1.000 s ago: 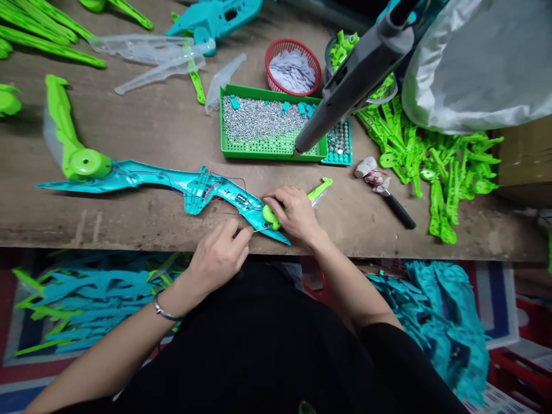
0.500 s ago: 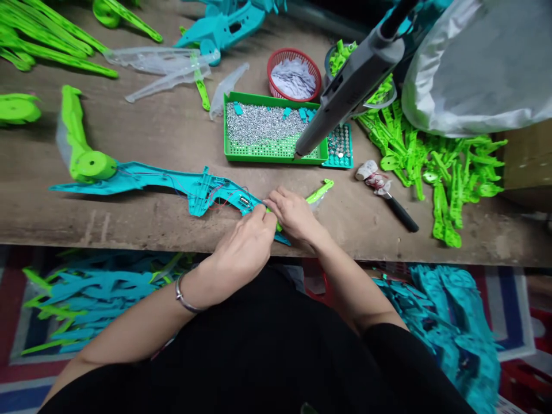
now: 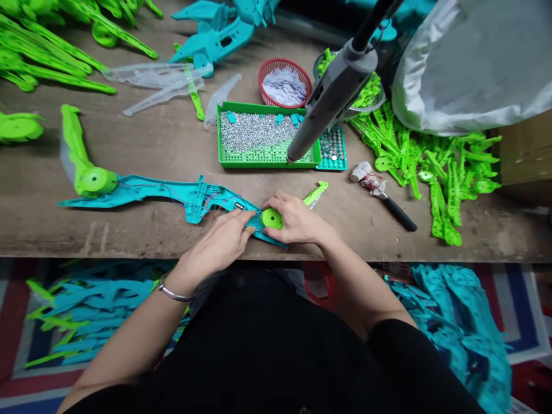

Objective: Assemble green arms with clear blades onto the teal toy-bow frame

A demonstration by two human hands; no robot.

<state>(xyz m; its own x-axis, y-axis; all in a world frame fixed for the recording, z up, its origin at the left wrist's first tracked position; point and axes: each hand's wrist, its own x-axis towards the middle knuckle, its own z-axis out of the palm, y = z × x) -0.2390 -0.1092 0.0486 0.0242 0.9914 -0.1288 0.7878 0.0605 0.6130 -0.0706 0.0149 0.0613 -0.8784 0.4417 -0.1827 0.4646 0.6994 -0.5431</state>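
A long blue plastic toy-bow half [image 3: 164, 188] lies along the table's near edge, with thin wires and a small spring showing inside it. My left hand [image 3: 219, 238] is closed over its right part, thumb and fingers pressed together on the blue plastic. My right hand [image 3: 299, 219] grips a green limb piece with a round hub [image 3: 272, 218] at the bow half's right end. The tip of that green piece [image 3: 317, 194] sticks out beyond the hand. Another green limb piece [image 3: 88, 164] sits on the bow half's left end.
A green tray of screws [image 3: 254, 135] stands behind the hands, under a hanging grey electric screwdriver [image 3: 330, 98]. To the right lie a cloth-wrapped mallet [image 3: 388, 201] and piled green parts [image 3: 448, 184]. A red basket [image 3: 284, 64] and clear plastic pieces [image 3: 150, 77] sit farther back.
My left hand has moved left, away from the hub. My right hand has opened slightly around it, so the round green hub now shows. The view has shifted slightly.
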